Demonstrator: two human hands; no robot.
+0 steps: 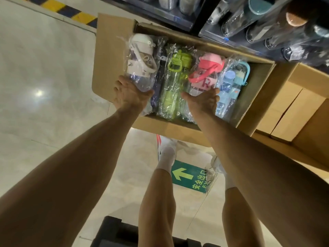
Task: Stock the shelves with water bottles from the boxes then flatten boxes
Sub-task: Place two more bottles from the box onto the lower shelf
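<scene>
An open cardboard box (114, 56) sits on the floor below the shelf (231, 38), filled with plastic-wrapped water bottles. My left hand (130, 95) grips the base of a white-lidded bottle (141, 56), lifted above the others. My right hand (203, 101) grips the base of a pink-lidded bottle (207, 72) marked with an R. Between them a green bottle (175, 77) lies in the box, and a light blue bottle (233, 81) lies at the right side.
The dark shelf holds several wrapped bottles (267, 24). More cardboard boxes (293, 107) stand to the right. My legs and white shoes (166, 150) are below the box, near a green floor arrow sign (188, 177). A yellow-black floor stripe (71, 12) runs at top left.
</scene>
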